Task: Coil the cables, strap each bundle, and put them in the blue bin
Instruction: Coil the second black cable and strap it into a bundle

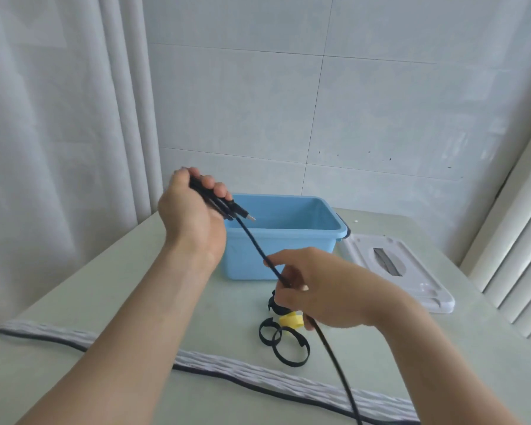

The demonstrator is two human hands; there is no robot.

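The black cable (252, 237), light and limp-looking (likely to spring loose unless pinched where the loops cross), runs taut from the left hand (193, 210) gripping gathered loops above the blue bin (284, 237) down through the right hand's (316, 289) closed fingers.

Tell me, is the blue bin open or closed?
Open. The blue bin has no lid on; the white lid lies beside it on the table.

pale tiled wall (380, 102) behind a light green table (120, 302), white curtain (59, 118) at left.
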